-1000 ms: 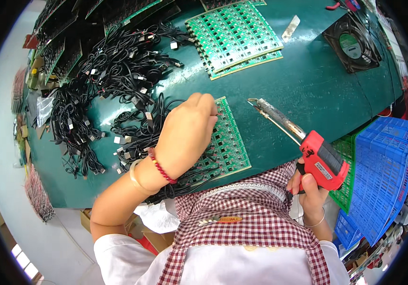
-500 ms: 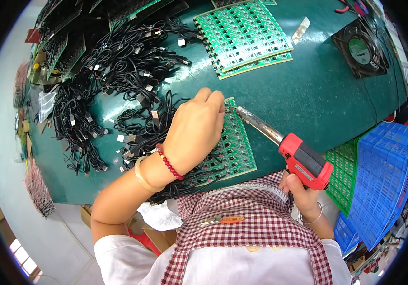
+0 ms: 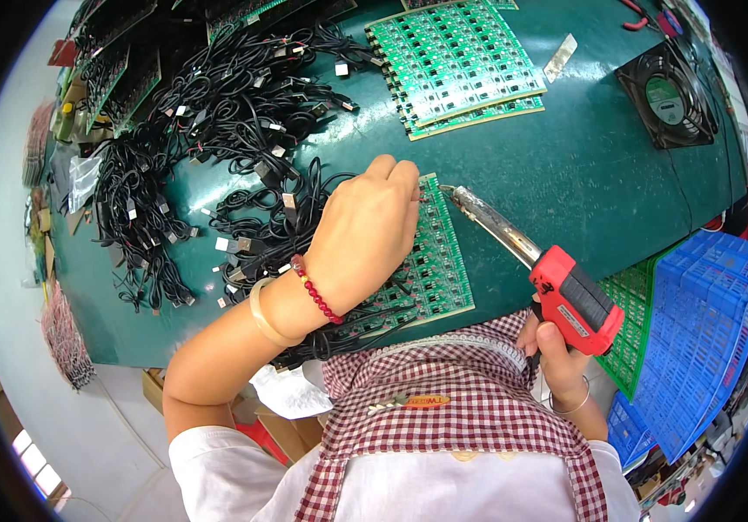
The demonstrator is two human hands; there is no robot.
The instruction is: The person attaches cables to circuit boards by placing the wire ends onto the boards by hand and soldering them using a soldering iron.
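My right hand (image 3: 556,355) is closed round the grip of a red and black soldering gun (image 3: 576,300). Its metal barrel points up and left, with the tip just off the far right corner of a green circuit board (image 3: 443,274). Over the board's far left part, my left hand (image 3: 367,217) is pinched together, its fingertips mostly hidden behind the hand. A thin wire end of a USB cable seems to be in that pinch. Black cables (image 3: 382,320) lie across the near left part of the board, and more USB cables (image 3: 256,235) are heaped left of my hand.
Stacked circuit boards (image 3: 456,65) lie at the back, beside a pale metal strip (image 3: 560,57). A black fan (image 3: 665,96) stands at the far right. Blue plastic baskets (image 3: 704,313) are off the table's right edge. Large bundles of black cables (image 3: 217,104) cover the back left.
The soldering gun has moved right; its tip has drawn back from beside my left fingertips to past the board's edge. My left hand stays pinched over the board.
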